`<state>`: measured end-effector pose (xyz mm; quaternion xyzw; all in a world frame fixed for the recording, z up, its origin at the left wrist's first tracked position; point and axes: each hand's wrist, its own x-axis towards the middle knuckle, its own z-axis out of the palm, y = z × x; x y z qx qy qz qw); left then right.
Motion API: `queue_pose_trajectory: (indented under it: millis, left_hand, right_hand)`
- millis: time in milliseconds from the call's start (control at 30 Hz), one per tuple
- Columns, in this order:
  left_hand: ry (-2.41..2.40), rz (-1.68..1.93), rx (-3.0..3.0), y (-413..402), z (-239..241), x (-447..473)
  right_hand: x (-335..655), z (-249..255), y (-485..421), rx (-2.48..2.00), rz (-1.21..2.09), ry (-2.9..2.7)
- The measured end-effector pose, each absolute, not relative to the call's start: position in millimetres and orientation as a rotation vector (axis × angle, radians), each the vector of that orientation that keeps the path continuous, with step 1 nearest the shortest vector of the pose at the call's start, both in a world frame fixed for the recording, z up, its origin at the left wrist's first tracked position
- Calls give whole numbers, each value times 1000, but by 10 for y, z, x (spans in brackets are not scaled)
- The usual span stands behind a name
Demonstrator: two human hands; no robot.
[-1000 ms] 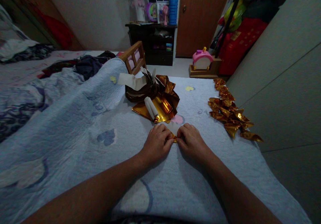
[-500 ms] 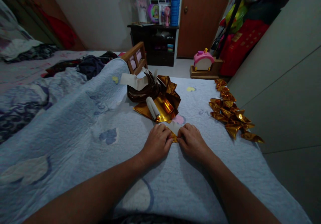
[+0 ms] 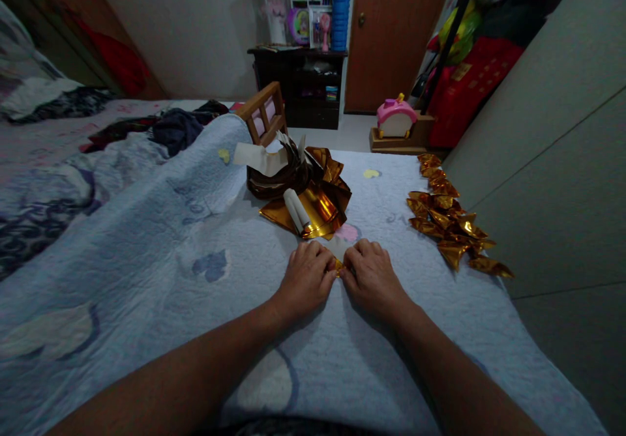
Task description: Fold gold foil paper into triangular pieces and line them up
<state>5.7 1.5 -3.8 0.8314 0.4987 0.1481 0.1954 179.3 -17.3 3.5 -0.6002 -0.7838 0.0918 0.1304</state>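
Observation:
Between my two hands lies a sheet of gold foil paper [image 3: 338, 264], white on its other face, with its near edge folded or rolled over. My left hand [image 3: 309, 272] pinches that edge from the left, fingers curled. Close beside it, my right hand [image 3: 368, 270] pinches the same edge from the right. Much of the sheet is hidden under my fingers. Just beyond my hands rests a loose pile of gold foil sheets [image 3: 328, 204] with white backs, some curled. Several folded gold foil pieces [image 3: 454, 227] lie at the right edge of the bed.
A pale blue quilt [image 3: 195, 319] covers the bed. Dark clothing [image 3: 178, 130] lies at the far left. Beyond the bed stand a wooden chair back [image 3: 267, 113], a black cabinet [image 3: 300, 90] and a pink toy [image 3: 396, 118]. A pale cabinet wall [image 3: 552, 182] borders the right side.
My right hand has shifted slightly left, closer to my left hand. Less gold shows between them now. The pile and folded pieces have stayed put.

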Motion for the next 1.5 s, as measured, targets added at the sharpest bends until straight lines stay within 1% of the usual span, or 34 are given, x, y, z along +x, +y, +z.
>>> queue_pose_trajectory:
  millis: [167, 767, 1100, 1267, 1500]
  left_hand:
    - [1392, 378, 2352, 19, -35, 54]
    - [1422, 329, 2382, -15, -24, 78]
    - [1432, 326, 2351, -8, -10, 84]
    - [1417, 399, 2347, -15, -35, 66]
    - [1332, 647, 2262, -27, -49, 28]
  right_hand:
    - [1784, 23, -181, -1777, 217, -2257]
    - [1848, -92, -169, -1774, 264, -2160]
    - [2093, -157, -81, -1849, 271, -2156]
    - [2167, -141, -45, -1875, 309, -2148]
    - [2088, -14, -60, -1686, 425, -2065]
